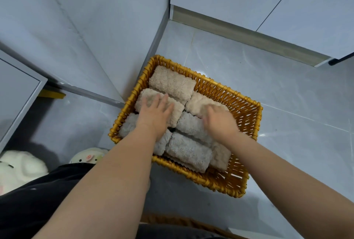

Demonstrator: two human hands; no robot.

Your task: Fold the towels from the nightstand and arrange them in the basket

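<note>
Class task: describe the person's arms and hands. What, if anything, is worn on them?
The left hand and right hand are ungloved with no visible rings, the right slightly blurred. The arms are bare to the frame edge: no sleeves, watch or bracelet.

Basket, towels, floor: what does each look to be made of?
Basket: woven wicker or rattan, possibly plastic imitation; glossy amber strands wrapped over ribs. Beige towels and grey towels: plush microfibre or terry, judging by the fuzzy, matte pile. Floor: polished tile, likely ceramic or stone-look, given the grout lines, veining and reflections.
</note>
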